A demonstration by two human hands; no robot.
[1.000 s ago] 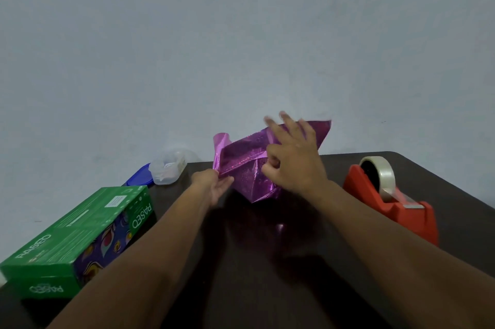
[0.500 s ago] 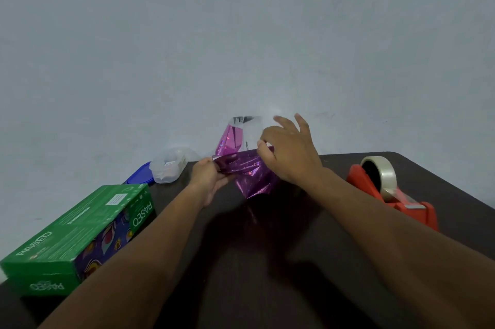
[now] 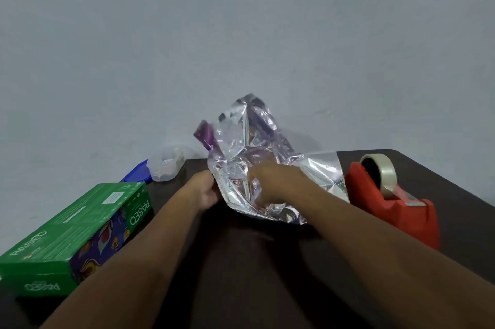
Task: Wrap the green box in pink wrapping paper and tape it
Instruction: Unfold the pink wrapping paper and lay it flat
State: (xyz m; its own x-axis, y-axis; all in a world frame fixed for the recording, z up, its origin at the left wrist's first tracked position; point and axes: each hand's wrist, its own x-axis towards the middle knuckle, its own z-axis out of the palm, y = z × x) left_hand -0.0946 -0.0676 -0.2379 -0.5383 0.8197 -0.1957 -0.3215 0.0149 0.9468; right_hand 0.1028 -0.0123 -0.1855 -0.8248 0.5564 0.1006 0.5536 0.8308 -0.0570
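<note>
The wrapping paper (image 3: 257, 157), silver side showing, stands crumpled at the far middle of the dark table (image 3: 267, 261). The left hand (image 3: 205, 190) pinches its left edge; the right hand (image 3: 273, 181) seems to grip its middle, though blurred. The green box (image 3: 72, 227) lies well apart at the left, the red tape dispenser (image 3: 388, 194) at the right.

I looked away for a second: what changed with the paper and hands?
The wrapping paper has been opened out from a folded pink bundle, its silver side now facing up. Both the left hand and right hand kept hold of it. The green box and tape dispenser stayed put.
</note>
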